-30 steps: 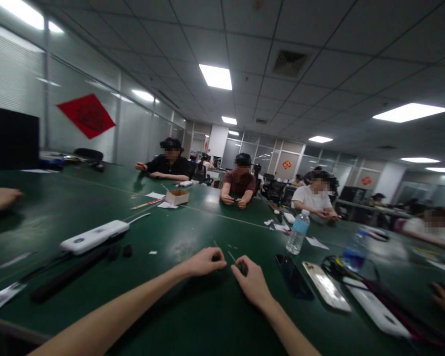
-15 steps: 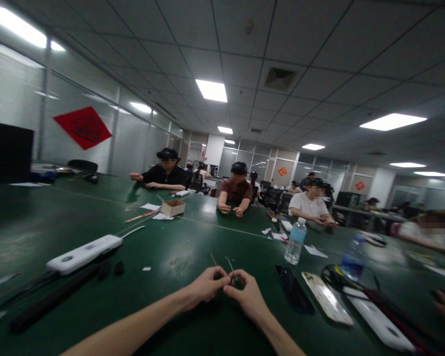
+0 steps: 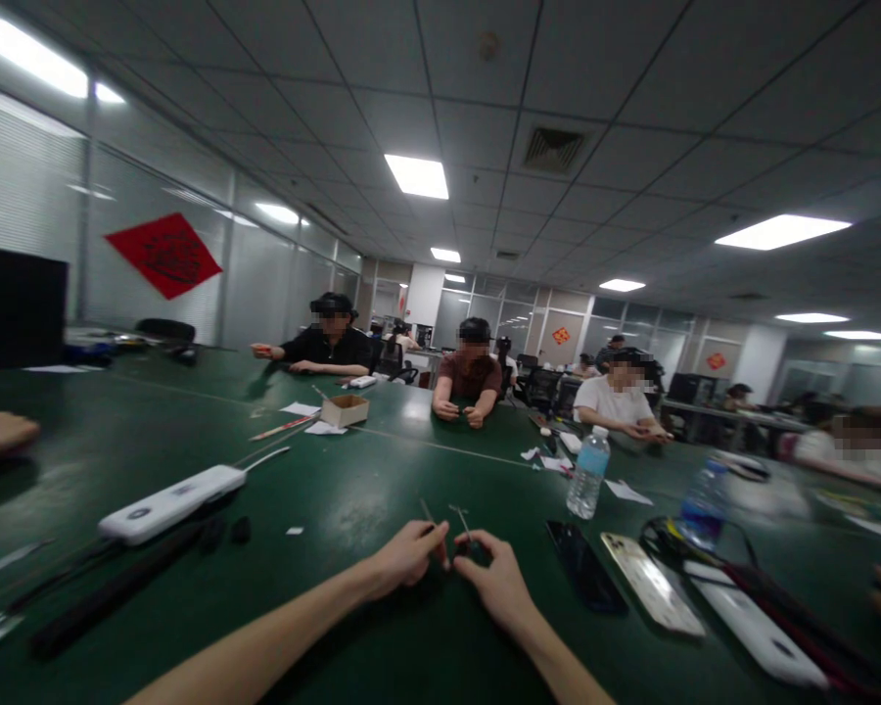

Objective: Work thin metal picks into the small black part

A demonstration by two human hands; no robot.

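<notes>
Low over the green table (image 3: 323, 607), my left hand (image 3: 409, 558) is closed in a pinch on a thin stick (image 3: 427, 510) that pokes up past the fingers. Beside it, my right hand (image 3: 495, 576) curls its thumb and fingers round a small dark piece. From that piece rises a slim rod (image 3: 462, 523) with what looks like a short crossbar at its tip. The fingertips of both hands are close together, with a narrow gap between them. What exactly the small piece is stays too dark and small to make out.
To the right lie a dark phone (image 3: 584, 566), a phone in a light case (image 3: 652, 585), a water bottle (image 3: 588, 474) and a white device (image 3: 753, 622). A white power strip (image 3: 172, 504) and a black bar (image 3: 114, 592) lie left. Farther off is a small box (image 3: 345, 411); people sit around.
My hands have drawn slightly apart, and the left fingers have straightened a little. At the left edge, another person's hand has come further into view.
</notes>
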